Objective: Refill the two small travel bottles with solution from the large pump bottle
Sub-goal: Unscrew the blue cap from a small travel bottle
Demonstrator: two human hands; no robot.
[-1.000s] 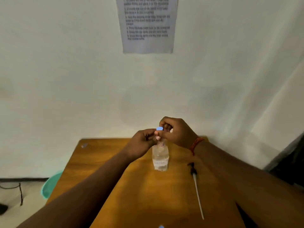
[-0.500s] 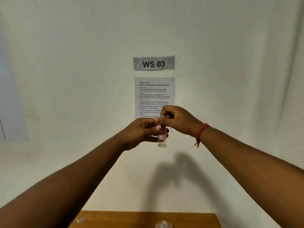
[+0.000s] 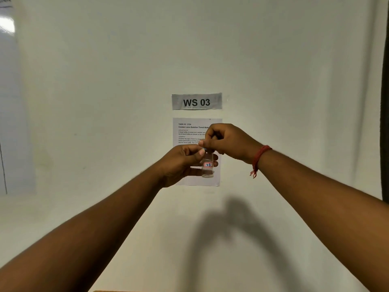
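We face pale wall (image 3: 105, 81); instruction sheet (image 3: 189, 131) taped under "WS 03" sign (image 3: 196, 101). Our arms raised in front of sheet. Left hand (image 3: 181, 163) grips clear small travel bottle (image 3: 207, 165) around body, upright, mid-air. Right hand (image 3: 227, 142) pinches bottle top from above; blue cap edge (image 3: 204, 149) barely visible under fingers. Red thread bracelet (image 3: 260, 157) on right wrist. Bottle label reads "7B".
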